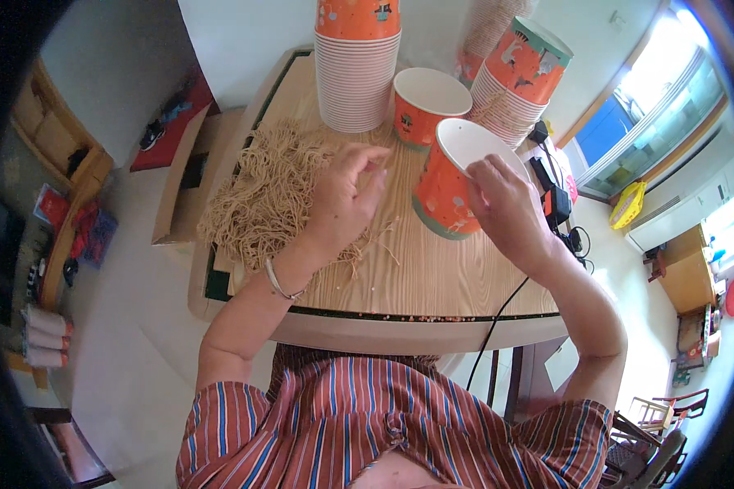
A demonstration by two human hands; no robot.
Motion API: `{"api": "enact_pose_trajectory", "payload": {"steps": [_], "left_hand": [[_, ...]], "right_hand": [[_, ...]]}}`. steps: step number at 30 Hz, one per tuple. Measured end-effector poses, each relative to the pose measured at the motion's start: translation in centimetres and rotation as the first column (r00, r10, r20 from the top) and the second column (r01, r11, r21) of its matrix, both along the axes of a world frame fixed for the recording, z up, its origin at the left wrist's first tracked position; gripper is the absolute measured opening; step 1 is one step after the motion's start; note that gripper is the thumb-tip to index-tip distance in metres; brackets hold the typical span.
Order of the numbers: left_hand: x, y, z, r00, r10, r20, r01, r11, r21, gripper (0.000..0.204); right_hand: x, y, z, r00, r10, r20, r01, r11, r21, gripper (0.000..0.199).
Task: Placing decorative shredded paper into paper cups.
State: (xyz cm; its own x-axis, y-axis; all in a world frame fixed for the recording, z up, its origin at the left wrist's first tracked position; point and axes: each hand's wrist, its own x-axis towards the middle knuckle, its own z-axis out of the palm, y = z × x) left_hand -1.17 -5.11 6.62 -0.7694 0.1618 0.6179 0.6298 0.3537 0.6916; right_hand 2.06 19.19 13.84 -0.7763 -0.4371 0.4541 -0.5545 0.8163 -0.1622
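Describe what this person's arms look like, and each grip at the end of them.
The short sleeves are reddish-brown with blue and white stripes, leaving the forearms bare. The left grip is an ungloved hand, with a thin silvery bangle at its wrist. The right grip is also ungloved, with no bangle visible.

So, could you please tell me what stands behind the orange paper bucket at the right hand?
Behind that bucket, a second open orange bucket and a stack of nested buckets show. The front one covers the second's lower right side and some tabletop.
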Motion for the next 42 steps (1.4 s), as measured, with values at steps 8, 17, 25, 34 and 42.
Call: {"api": "enact_pose_trajectory", "payload": {"steps": [8, 17, 25, 34, 42], "left_hand": [[2.4, 2.4, -2.3, 0.983, -0.161, 0.088, 0.171, 0.977, -0.124, 0.049], [2.4, 2.2, -4.1, 0.943, -0.277, 0.183, 0.282, 0.959, -0.005, 0.068], [1.7, 0.3, -5.3, 0.945, -0.198, 0.262, 0.184, 0.98, 0.075, 0.06], [2.6, -1.8, -5.7, 0.932, -0.156, 0.327, 0.134, 0.987, 0.09, 0.049], [4.2, -4.7, -4.9, 0.975, -0.013, 0.224, 0.036, 0.994, -0.1, 0.036]], "right_hand": [[-4.7, -3.1, -0.6, 0.884, -0.152, 0.442, 0.176, 0.984, -0.014, 0.026], [-6.8, -7.1, -0.2, 0.567, -0.009, 0.824, 0.311, 0.928, -0.204, 0.031], [-9.7, -7.4, -1.6, 0.473, 0.119, 0.873, 0.414, 0.845, -0.339, 0.028], [-10.9, -6.1, -2.4, 0.397, 0.221, 0.891, 0.436, 0.809, -0.394, 0.026], [-8.7, -6.6, -1.7, 0.462, 0.169, 0.871, 0.412, 0.828, -0.38, 0.041]]}}
